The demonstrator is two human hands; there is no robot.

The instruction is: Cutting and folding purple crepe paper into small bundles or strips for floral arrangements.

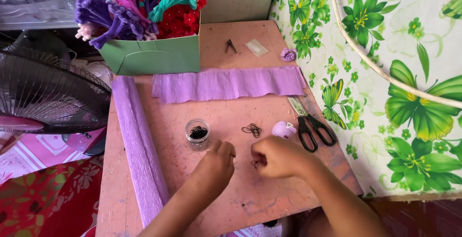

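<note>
both hands [219,162] [276,157] pinched nearly closed, contents unclear, below small clear jar [197,132].

Green cardboard box [159,56] at table's back left, small clear plastic packet [256,48] behind purple paper

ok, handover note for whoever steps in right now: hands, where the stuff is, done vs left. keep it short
Left hand: fingers pinched together low over the table, beside the small clear jar of black elastic bands.
Right hand: closed, fingertips meeting the left; something small and dark sits between them, too small to identify.
Nearby: loose black bands, a small purple ball, scissors.
Further back: a flat purple crepe strip, a crepe roll along the left edge, a green box of finished-looking flowers.
Done: strip cut and laid out.
Left: strip not yet gathered or tied.
</note>
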